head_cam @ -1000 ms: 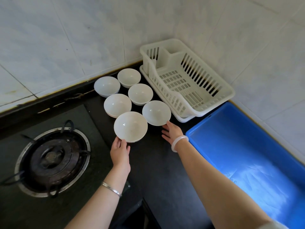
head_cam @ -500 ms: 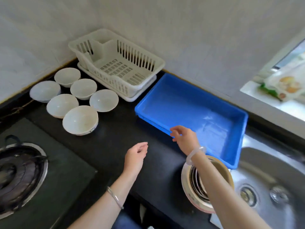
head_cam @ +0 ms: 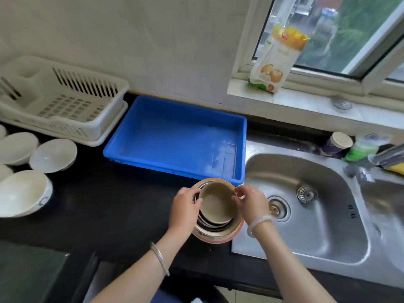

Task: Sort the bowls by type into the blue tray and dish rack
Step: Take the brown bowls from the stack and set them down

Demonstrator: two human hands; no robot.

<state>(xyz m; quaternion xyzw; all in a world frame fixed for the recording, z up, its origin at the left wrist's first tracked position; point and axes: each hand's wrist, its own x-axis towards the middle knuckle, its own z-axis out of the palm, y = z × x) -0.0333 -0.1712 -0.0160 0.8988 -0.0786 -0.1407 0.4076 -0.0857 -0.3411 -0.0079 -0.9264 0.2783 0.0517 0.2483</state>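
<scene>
Now both hands have left the white bowls (head_cam: 53, 155), where they rested a second ago, and crossed the counter (head_cam: 98, 204) to the stack (head_cam: 218, 235) of nested bowls at 6 o'clock of the blue tray (head_cam: 172, 169), right by the sink (head_cam: 317, 215). The left hand (head_cam: 184, 206) curls its fingers on the stack's rim at 9 o'clock. The right hand (head_cam: 251, 206) pinches thumb and forefinger on the rim at 3 o'clock, its other fingers loosely bent. Whether they hold only the tan top bowl (head_cam: 215, 204) or more of the stack I cannot tell. That shift suggests the white bowls are laid out and the nested stack is next to be pulled apart by type; sorting seems hardly begun. The white bowls stand at 9 o'clock of the frame, well apart from the hands, with the rack (head_cam: 65, 101) at 10 o'clock, just beside the tray's left end. The counter is black and glossy; the steel sink lies at 3 o'clock of the stack. Behind is a pale wall, and at 1 o'clock a window (head_cam: 338, 29) with a food packet (head_cam: 275, 57) on its sill.
</scene>
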